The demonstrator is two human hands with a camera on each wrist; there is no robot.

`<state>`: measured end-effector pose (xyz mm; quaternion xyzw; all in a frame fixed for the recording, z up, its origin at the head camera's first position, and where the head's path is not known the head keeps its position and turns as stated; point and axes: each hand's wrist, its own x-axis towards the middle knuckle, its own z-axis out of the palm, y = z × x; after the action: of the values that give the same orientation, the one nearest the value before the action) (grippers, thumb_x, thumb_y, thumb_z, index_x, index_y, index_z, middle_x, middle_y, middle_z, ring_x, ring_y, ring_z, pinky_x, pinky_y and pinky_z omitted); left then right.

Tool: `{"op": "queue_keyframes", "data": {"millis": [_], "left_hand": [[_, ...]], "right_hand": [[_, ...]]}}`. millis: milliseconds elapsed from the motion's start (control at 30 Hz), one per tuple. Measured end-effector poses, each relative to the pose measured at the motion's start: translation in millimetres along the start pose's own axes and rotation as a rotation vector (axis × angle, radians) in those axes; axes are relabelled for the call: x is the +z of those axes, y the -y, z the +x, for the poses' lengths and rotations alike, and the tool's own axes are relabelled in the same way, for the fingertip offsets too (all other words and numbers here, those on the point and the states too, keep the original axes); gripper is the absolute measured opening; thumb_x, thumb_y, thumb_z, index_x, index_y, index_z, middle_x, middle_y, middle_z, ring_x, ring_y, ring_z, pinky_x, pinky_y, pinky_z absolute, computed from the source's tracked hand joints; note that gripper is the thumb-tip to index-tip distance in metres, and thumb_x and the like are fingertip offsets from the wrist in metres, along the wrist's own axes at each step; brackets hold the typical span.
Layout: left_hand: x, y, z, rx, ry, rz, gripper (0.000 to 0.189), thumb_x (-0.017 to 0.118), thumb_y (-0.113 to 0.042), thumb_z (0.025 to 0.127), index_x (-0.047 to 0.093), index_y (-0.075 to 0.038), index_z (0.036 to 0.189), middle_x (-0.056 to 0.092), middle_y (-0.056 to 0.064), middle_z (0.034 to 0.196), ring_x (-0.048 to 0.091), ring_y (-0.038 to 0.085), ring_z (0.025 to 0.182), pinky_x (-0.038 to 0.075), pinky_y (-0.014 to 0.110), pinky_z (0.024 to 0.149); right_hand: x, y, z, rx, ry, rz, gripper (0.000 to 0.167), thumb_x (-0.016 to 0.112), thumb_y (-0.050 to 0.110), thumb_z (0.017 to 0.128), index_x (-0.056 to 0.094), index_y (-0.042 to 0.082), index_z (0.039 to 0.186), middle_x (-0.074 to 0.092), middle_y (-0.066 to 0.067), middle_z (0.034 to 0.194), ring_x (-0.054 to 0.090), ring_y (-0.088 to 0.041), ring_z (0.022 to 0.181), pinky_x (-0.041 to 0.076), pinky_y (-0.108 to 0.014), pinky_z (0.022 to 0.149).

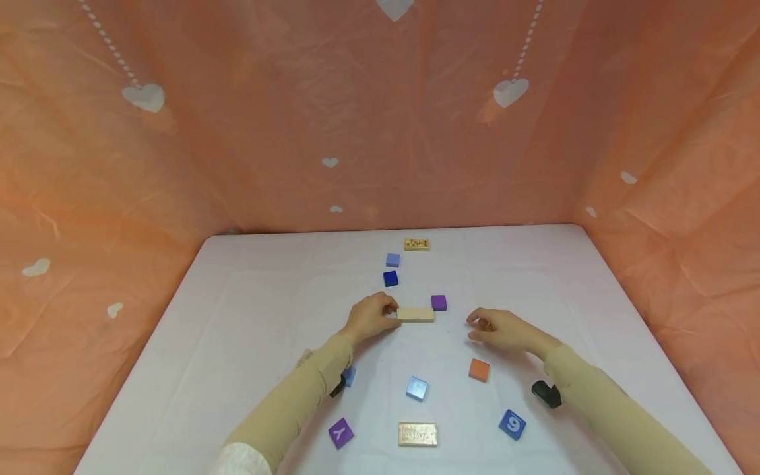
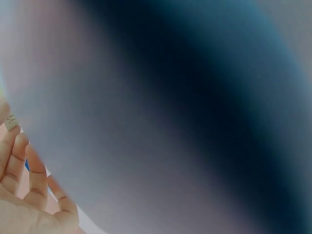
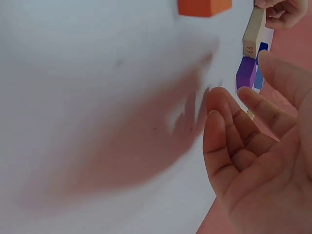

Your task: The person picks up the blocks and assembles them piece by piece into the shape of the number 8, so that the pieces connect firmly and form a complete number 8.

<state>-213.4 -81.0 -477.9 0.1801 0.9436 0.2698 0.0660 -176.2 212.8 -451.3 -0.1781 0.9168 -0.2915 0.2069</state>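
My left hand [image 1: 371, 315] pinches the left end of a pale wooden block [image 1: 415, 315] between thumb and fingers. The block's end carries the marking "66" in the right wrist view, where a purple block [image 3: 246, 73] stands close by its end. My right hand [image 1: 503, 329] is to the right of both, fingers loosely bent and holding nothing. Nearer the front than that hand is an orange block [image 1: 479, 370]. A large blurred shape covers most of the left wrist view, leaving only the left hand's fingers [image 2: 36, 175] and a bit of the block at the edge.
Behind the hands are a dark blue block [image 1: 390, 278], a light blue block [image 1: 393, 260] and a gold block [image 1: 417, 245]. Toward the front lie a shiny light blue block [image 1: 417, 388], a purple letter block [image 1: 341, 433], another gold block [image 1: 417, 435] and a blue numbered block [image 1: 512, 425].
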Motion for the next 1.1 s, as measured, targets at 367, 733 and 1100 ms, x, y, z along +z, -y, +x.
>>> {"op": "queue_keyframes", "data": {"millis": [367, 733, 1100], "left_hand": [[1.2, -0.7, 0.3, 0.004, -0.004, 0.017, 0.028, 0.076, -0.026, 0.075, 0.069, -0.010, 0.098, 0.060, -0.001, 0.084, 0.050, 0.010, 0.074, 0.041, 0.025, 0.069], [2.6, 2.1, 0.3, 0.008, -0.022, 0.024, 0.028, 0.076, -0.027, 0.075, 0.069, -0.011, 0.098, 0.060, -0.001, 0.085, 0.051, 0.010, 0.075, 0.042, 0.025, 0.069], [3.4, 2.4, 0.3, 0.004, -0.021, 0.026, 0.028, 0.075, -0.027, 0.075, 0.069, -0.012, 0.098, 0.060, -0.002, 0.084, 0.051, 0.010, 0.075, 0.042, 0.026, 0.070]], "right_hand": [[7, -1, -31.0, -0.008, 0.018, -0.058, 0.036, 0.073, 0.039, 0.076, 0.058, 0.012, 0.095, 0.052, 0.004, 0.077, 0.046, -0.011, 0.073, 0.038, -0.024, 0.063], [17, 3, -46.5, -0.025, 0.034, -0.093, 0.039, 0.078, 0.042, 0.069, 0.052, 0.016, 0.083, 0.048, 0.005, 0.073, 0.042, -0.009, 0.068, 0.034, -0.022, 0.059], [20, -1, -45.9, -0.059, -0.010, -0.116, 0.032, 0.076, 0.036, 0.073, 0.053, 0.017, 0.084, 0.046, 0.008, 0.071, 0.041, -0.005, 0.065, 0.034, -0.020, 0.057]]}}
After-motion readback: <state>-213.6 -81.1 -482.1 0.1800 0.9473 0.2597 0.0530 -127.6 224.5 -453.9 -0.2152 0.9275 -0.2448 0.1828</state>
